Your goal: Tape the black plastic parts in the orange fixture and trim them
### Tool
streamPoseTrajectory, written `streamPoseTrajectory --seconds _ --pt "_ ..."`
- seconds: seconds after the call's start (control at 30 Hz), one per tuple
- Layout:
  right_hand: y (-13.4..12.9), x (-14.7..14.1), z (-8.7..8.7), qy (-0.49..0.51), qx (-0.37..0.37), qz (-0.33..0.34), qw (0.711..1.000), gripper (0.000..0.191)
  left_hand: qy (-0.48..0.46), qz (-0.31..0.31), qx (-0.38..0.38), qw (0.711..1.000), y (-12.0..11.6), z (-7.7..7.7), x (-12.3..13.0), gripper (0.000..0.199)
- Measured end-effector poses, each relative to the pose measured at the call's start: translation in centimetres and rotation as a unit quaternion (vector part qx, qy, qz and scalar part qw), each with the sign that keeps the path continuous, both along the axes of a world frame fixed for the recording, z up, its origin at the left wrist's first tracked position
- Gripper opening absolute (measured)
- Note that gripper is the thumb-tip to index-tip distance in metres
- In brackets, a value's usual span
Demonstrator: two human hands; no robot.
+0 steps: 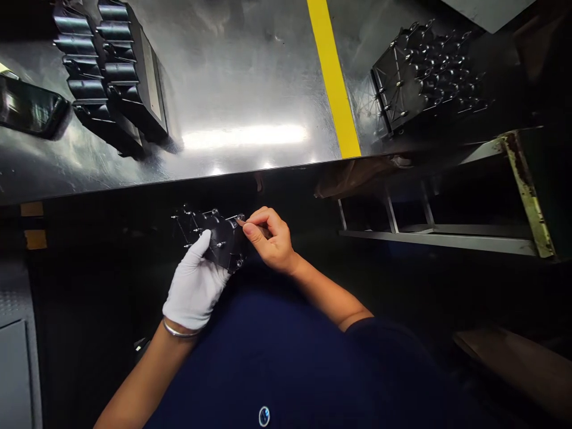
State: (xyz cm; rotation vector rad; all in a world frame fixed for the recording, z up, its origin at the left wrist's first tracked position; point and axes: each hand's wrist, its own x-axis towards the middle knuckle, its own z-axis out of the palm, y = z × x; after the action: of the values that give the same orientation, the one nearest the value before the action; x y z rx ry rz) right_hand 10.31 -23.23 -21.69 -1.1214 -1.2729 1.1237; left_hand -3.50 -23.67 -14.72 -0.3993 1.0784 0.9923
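Note:
My left hand (194,283), in a white glove, is closed around a black moulded plastic part (226,241) with small posts and ringed holes, held in front of my body below the table edge. The gloved thumb lies across its face; the other fingers are hidden behind it. Bare and pinched closed, my right hand (272,238) grips a thin brownish tool (242,223). The tool's tip is at the part's upper right corner, beside a ringed hole. Most of the tool is hidden in the fingers, so its kind does not show.
On the shiny metal table (241,71), two stacks of black ribbed parts (123,65) stand at left, near a dark glossy tray-like object (33,107). Past a yellow stripe (333,77), more black parts (429,74) are grouped. A metal frame (438,238) stands below the table at right.

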Motion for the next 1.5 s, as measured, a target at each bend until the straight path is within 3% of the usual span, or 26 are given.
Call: streamPoseTrajectory --seconds 0.13,0.3,0.47,0.7,0.87,1.03,1.1,1.17,1.27,1.37,1.5 --pt "0.8 0.4 -0.3 -0.027 0.035 -0.028 0.999 0.024 0.002 -0.040 0.036 0.999 -0.5 -0.3 -0.6 0.034" --pt "1.6 1.7 -0.8 -0.019 -0.011 -0.088 0.996 0.033 0.003 -0.094 0.031 0.995 -1.5 -0.3 -1.5 0.030" --pt "0.6 1.9 0.9 -0.004 0.029 0.006 1.000 0.027 -0.005 -0.094 0.051 0.994 -1.1 -0.5 -1.6 0.032" --pt "0.3 1.7 2.0 -0.006 0.074 0.019 0.997 0.020 -0.010 -0.061 0.029 0.998 -0.7 -0.5 -1.3 0.034" --pt "0.2 1.7 1.9 -0.021 0.059 0.026 0.998 0.022 0.012 -0.068 0.021 0.997 -0.7 -0.5 -1.3 0.032" --pt "0.5 2.0 1.2 -0.042 0.030 0.012 0.999 0.029 0.064 -0.159 0.097 0.980 -2.0 -1.0 -2.5 0.026" --pt "0.5 2.5 1.4 -0.061 0.008 0.058 0.996 0.033 0.092 -0.199 0.152 0.964 -2.4 -1.1 -3.2 0.035" --pt "0.4 3.3 2.1 -0.097 0.026 0.145 0.984 0.038 0.127 -0.232 0.216 0.940 -2.3 -1.1 -4.0 0.045" --pt "0.3 4.1 3.4 -0.150 0.143 0.260 0.943 0.046 0.167 -0.274 0.274 0.907 -1.6 -1.1 -5.0 0.053" --pt "0.5 4.3 4.1 -0.214 0.236 0.295 0.901 0.052 0.177 -0.292 0.275 0.899 -1.1 -1.1 -5.2 0.052" --pt "0.9 4.1 4.1 -0.269 0.286 0.306 0.867 0.055 0.137 -0.277 0.261 0.915 -1.4 -1.6 -4.5 0.046"
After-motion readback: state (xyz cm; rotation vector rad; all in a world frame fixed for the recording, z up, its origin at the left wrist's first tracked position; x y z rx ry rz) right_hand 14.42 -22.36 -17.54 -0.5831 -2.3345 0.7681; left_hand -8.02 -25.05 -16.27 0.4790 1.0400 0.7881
